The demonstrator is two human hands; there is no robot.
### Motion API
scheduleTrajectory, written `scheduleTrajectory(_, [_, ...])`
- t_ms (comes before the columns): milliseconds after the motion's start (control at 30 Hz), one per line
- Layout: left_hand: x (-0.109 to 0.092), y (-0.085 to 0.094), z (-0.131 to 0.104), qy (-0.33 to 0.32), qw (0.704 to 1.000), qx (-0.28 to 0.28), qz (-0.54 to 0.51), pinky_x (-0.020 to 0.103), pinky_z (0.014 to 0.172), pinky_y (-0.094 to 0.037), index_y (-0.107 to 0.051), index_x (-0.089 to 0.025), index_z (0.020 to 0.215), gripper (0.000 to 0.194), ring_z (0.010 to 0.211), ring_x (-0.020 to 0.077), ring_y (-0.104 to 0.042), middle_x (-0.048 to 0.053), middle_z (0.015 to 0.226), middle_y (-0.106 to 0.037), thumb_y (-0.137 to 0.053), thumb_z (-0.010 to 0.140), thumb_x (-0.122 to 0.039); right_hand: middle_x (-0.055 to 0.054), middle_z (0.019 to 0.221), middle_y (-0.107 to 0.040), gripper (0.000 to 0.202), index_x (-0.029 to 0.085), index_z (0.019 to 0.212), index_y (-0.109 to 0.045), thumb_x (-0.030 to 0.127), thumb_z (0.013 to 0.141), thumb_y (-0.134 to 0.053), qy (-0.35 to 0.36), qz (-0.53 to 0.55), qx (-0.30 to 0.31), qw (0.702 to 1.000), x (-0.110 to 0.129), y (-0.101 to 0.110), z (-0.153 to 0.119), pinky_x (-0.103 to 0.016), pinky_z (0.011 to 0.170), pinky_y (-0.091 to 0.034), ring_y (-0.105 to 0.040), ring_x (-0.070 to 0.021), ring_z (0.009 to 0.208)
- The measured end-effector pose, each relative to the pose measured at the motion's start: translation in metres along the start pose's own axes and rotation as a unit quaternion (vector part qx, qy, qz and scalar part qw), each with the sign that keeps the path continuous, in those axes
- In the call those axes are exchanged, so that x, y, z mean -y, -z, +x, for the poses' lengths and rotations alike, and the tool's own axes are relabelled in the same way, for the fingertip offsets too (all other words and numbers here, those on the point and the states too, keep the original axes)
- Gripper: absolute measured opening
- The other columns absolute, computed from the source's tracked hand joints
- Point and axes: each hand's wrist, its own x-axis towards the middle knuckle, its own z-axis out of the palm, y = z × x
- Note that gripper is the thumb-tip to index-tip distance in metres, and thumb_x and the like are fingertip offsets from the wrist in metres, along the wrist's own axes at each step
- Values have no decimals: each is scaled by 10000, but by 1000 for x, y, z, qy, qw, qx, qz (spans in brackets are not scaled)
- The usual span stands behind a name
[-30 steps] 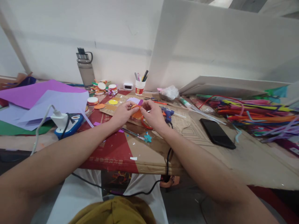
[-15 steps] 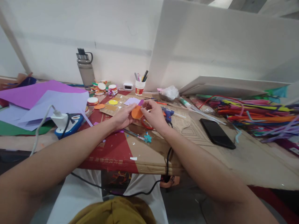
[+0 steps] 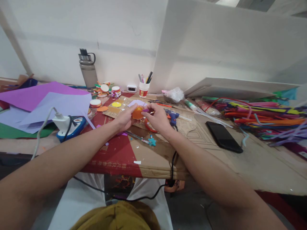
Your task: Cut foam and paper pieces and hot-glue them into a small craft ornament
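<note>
My left hand (image 3: pixel 127 120) is closed on an orange paper disc (image 3: pixel 137 113), which it holds up above the table. Pinched in the fingers of my right hand (image 3: pixel 157 117) is a small purple paper piece (image 3: pixel 145 111), close against the disc's right edge. Whether the two papers touch I cannot make out. Just below my hands lie a pen with a blue star-shaped end (image 3: pixel 151 141) and red-handled scissors (image 3: pixel 150 126). A blue glue gun (image 3: pixel 173 118) rests beside my right hand. Behind them are lilac paper pieces (image 3: pixel 136 102) and a yellow disc (image 3: pixel 116 104).
Purple and lilac sheets (image 3: pixel 62 105) and a blue power strip (image 3: pixel 72 129) lie left, near a water bottle (image 3: pixel 88 70). A pen cup (image 3: pixel 144 88) stands at the back. On the right are a phone (image 3: pixel 223 136) and a pile of pipe cleaners (image 3: pixel 268 116).
The orange disc has tilted and moved slightly left in my left hand. The purple piece in my right fingers has come lower, down beside the disc.
</note>
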Motion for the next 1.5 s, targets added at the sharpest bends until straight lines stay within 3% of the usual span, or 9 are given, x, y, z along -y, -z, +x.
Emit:
scheduleTrajectory(133, [-1, -2, 0, -7, 1000, -5, 5, 207, 479, -418, -652, -130, 946, 262, 610, 136, -628, 62, 769, -694, -545, 899, -364, 31, 702, -561, 114, 204, 761, -525, 252, 760, -628, 7, 23, 22, 999, 4, -1, -1, -264, 628, -420, -516, -124, 646])
scheduleTrajectory(267, [-3, 2, 3, -22, 996, -88, 20, 193, 438, -396, -638, -147, 941, 209, 549, 117, -604, 44, 734, -689, -528, 914, -323, 21, 750, -585, 120, 208, 791, -517, 258, 760, -622, -10, 62, 15, 998, 6, 2, 2, -268, 654, -436, -538, -127, 681])
scheduleTrajectory(433, [-15, 11, 9, -40, 986, -160, 8, 203, 423, -391, -627, -130, 862, 320, 527, 128, -608, 67, 689, -674, -501, 923, -418, 21, 731, -606, 172, 206, 820, -523, 242, 721, -660, -101, 59, 37, 992, -8, 9, 9, -273, 643, -456, -572, -136, 676])
scheduleTrajectory(600, [-24, 14, 8, -68, 986, -150, 20, 215, 460, -410, -635, -127, 872, 440, 605, 152, -650, 88, 733, -689, -463, 913, -530, 23, 680, -613, 148, 189, 792, -578, 216, 696, -688, -150, -36, 115, 981, -17, 6, 7, -261, 604, -446, -579, -134, 632])
scheduleTrajectory(833, [-25, 9, 3, -40, 990, -133, 13, 216, 443, -402, -643, -129, 873, 422, 587, 161, -654, 82, 692, -688, -476, 909, -516, 19, 681, -648, 117, 176, 806, -618, 214, 721, -688, -161, -82, 108, 978, -20, 4, 6, -238, 576, -430, -596, -128, 623])
scheduleTrajectory(1200, [-23, 16, 5, 12, 993, -120, -4, 210, 423, -410, -649, -122, 945, 457, 580, 156, -652, 111, 765, -713, -447, 916, -530, -6, 693, -656, 123, 198, 770, -617, 234, 718, -722, -160, -194, 114, 961, -14, 2, 4, -267, 558, -382, -586, -156, 622])
scheduleTrajectory(1500, [-29, 10, 1, 48, 992, -113, -30, 223, 467, -458, -638, -112, 934, 457, 627, 172, -672, 118, 785, -710, -431, 923, -519, -24, 783, -672, 415, 165, 1146, -585, 262, 759, -699, -191, -150, 96, 965, -15, 2, 1, -295, 633, -426, -617, -177, 707])
